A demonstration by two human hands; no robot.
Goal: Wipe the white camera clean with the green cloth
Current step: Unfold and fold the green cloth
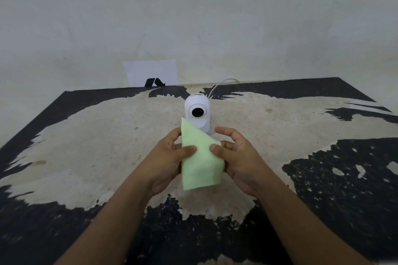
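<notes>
The white camera stands upright in the middle of the table, its round black lens facing me. Just in front of it I hold the light green cloth between both hands, above the tabletop; its upper corner overlaps the camera's lower left side. My left hand pinches the cloth's left edge with the thumb on top. My right hand pinches the right edge, its other fingers curled and spread near the camera's base. Whether the cloth touches the camera I cannot tell.
A white cable runs from behind the camera to the table's far edge. The table has a worn surface, black with large beige patches. A white sheet with a black mark leans against the wall behind.
</notes>
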